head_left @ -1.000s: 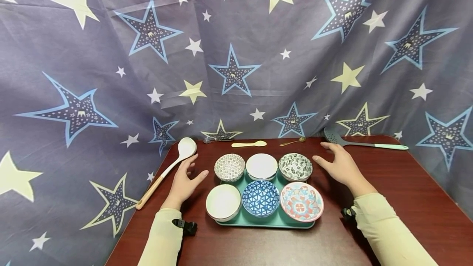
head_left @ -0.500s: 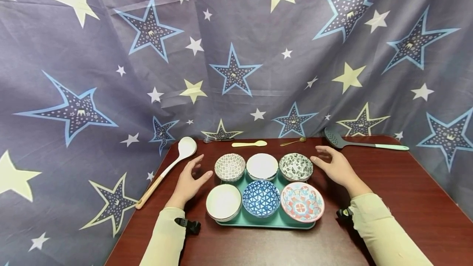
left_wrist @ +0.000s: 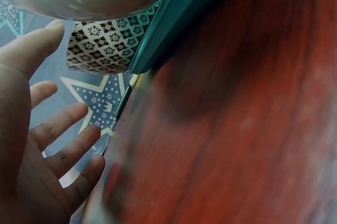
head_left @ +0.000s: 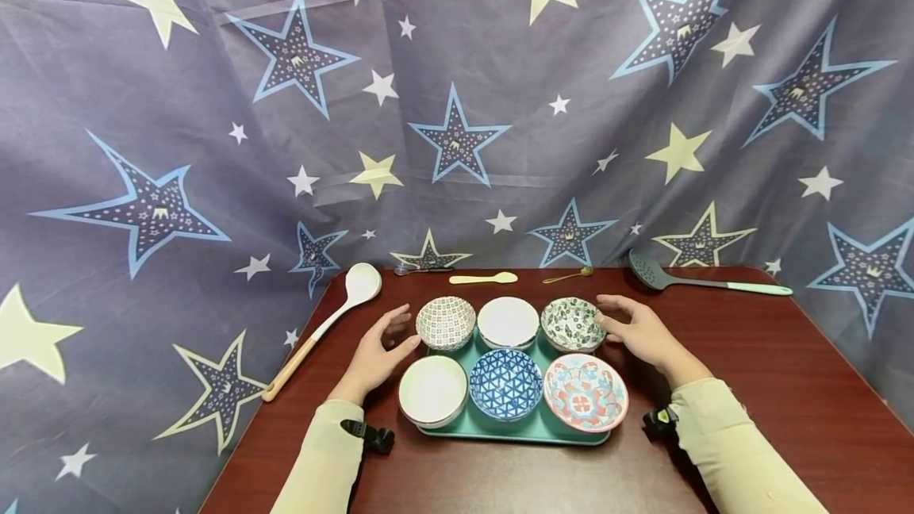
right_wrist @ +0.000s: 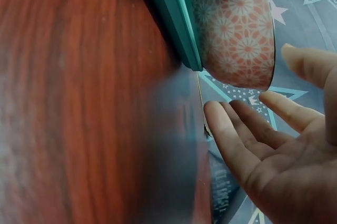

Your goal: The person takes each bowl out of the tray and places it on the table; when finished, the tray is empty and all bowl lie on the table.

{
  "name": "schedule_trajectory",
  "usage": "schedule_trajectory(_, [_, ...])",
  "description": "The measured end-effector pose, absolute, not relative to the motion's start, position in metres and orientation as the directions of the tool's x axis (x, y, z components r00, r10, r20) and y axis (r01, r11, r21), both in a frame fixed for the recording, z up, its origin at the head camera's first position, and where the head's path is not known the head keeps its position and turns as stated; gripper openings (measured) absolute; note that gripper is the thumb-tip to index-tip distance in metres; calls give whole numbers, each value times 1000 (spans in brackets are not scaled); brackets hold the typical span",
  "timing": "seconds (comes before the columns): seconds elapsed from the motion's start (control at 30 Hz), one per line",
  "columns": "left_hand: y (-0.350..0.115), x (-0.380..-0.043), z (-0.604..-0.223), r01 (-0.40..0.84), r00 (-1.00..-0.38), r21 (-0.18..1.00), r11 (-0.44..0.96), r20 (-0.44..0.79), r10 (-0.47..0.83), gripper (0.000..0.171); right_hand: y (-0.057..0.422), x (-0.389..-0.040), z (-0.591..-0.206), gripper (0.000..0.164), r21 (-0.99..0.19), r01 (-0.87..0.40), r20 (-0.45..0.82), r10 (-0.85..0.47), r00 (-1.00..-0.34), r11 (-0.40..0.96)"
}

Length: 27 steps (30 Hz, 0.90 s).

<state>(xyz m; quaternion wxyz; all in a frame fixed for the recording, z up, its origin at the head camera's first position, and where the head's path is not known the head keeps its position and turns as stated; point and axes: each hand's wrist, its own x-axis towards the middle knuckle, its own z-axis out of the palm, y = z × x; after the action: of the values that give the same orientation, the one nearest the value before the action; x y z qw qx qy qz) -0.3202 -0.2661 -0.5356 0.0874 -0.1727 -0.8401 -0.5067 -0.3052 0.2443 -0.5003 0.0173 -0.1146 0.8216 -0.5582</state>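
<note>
Six bowls stand in two rows of three on the teal tray (head_left: 521,435), which lies on the surface (head_left: 471,482) between the two hands; packed so tightly, they presumably share that one base without spilling over its edge. The left hand (head_left: 374,355) is beside the brown-patterned bowl (head_left: 446,324), the right hand (head_left: 646,335) beside the green floral bowl (head_left: 571,325) – both with relaxed, parted fingers and holding nothing, thumbs turned inward, a stance that seems chosen to flank the set evenly. Whether any fingertip touches a bowl I cannot tell. The ladle (head_left: 330,325) to the left and the slotted turner (head_left: 694,283) at the far right lie beyond the hands, probably so that the bowls can be reached freely. Compared with a second ago, both hands have drawn in toward the back row – the right fingertips now overlap the floral bowl's rim in the head view, where a gap showed. Tray, bowls and utensils have kept their places.
</note>
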Motion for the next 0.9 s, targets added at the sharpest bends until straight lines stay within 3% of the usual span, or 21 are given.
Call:
schedule_trajectory(0.53, [-249,-305,-517,431,-899,830,354,365,241,57,239,-310,-509,59,-964,-87,25,-241,-970,250])
schedule_trajectory(0.9, [-253,-321,-539,423,-902,826,373,346,257,60,239,-311,-511,53,-987,24,-64,-246,-967,161])
